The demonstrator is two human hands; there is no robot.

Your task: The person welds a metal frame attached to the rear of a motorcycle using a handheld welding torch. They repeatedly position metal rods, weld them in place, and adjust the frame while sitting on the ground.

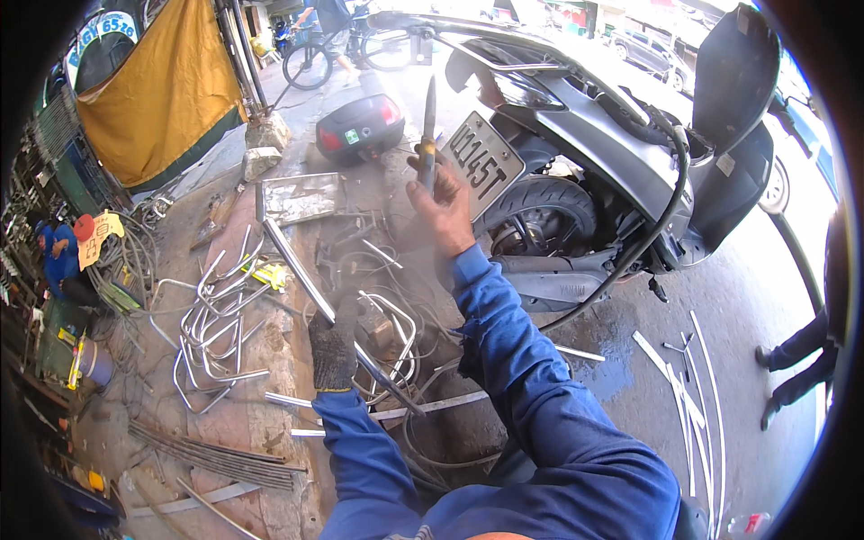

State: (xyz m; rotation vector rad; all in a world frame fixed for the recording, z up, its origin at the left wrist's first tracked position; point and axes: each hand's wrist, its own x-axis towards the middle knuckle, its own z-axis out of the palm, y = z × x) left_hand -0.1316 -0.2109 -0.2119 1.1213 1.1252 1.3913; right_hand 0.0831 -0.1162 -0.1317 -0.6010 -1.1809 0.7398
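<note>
R hand (441, 211) raised w/ clenched grip on a chisel (428, 135); gloved L hand (335, 346) grasps a metal bar (306, 279) (scooter (612, 135) behind).

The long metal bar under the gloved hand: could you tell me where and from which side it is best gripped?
Grip the long metal bar on its bare upper stretch, from above. It slants across the clutter, and the gloved left hand already holds its lower middle.

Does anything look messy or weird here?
Yes. Bent metal tubes lie scattered over the ground in a tangle, not stacked. Haze or smoke hangs around the long bar that the gloved left hand holds. The bare right hand lifts a tool high, close to a parked scooter.
</note>
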